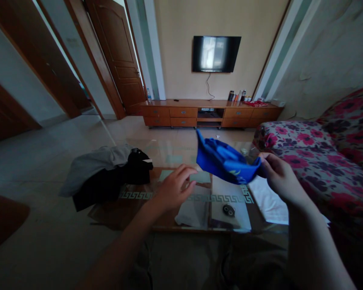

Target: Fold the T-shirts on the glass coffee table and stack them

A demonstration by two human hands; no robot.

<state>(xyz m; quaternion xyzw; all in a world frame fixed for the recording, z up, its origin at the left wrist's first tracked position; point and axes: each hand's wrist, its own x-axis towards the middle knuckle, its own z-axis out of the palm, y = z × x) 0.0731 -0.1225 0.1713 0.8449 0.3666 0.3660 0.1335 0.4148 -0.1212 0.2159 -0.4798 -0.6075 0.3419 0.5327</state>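
A bright blue cloth [225, 161] with a small yellow and white print hangs in the air above the glass-topped table; its exact kind does not show. My right hand [276, 175] pinches its right end between thumb and fingers. To its left, my left hand [178, 187] is held over the table with thumb and fingers apart, empty and not touching the cloth. Beneath the hands lie pale sheets [193, 211] and a small black round object [229, 210]. White cloth or paper [269, 201] rests at the table's right end, below my right wrist.
Grey and black clothes [105, 169] are heaped on the table's left end. A flower-patterned sofa [308, 149] stands at right. Beyond the table is a low wooden cabinet [184, 112] with several bottles [238, 96], under a wall television [216, 54].
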